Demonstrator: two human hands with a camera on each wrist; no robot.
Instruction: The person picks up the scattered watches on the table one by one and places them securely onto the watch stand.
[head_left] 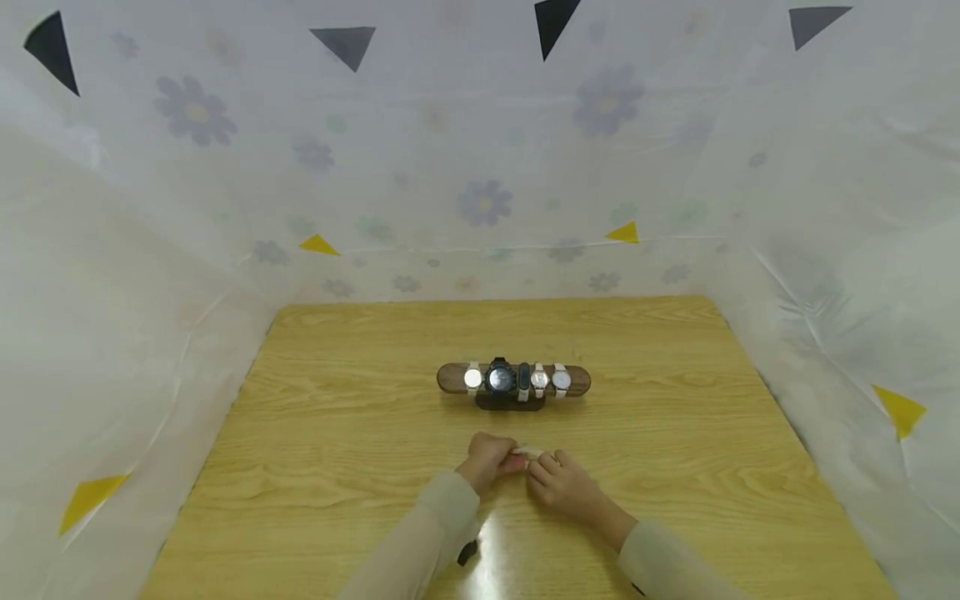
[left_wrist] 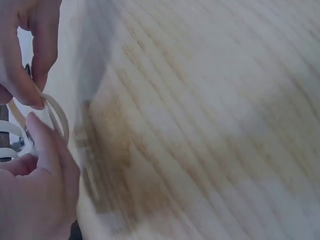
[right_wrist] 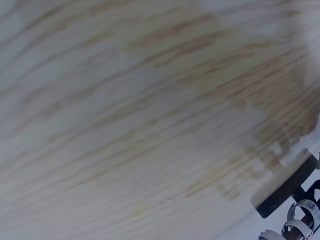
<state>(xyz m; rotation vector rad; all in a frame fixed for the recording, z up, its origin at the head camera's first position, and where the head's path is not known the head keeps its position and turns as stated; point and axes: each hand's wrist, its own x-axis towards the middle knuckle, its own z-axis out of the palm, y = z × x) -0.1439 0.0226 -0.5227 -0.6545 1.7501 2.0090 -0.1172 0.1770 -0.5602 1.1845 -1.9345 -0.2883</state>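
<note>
Just in front of the watch stand, my left hand and right hand meet at a pale watch strap. In the left wrist view the strap curves in a narrow loop. From above, the right hand pinches it between thumb and finger. The left hand grips it from below with bent fingers. A watch face cannot be made out, as the fingers hide part of the piece. Neither hand shows in the right wrist view.
Behind the hands stands a brown rounded watch stand on a black base. Several watches, including a large black watch, are strapped around it. The wooden table is enclosed by pale flowered sheeting at the back and sides.
</note>
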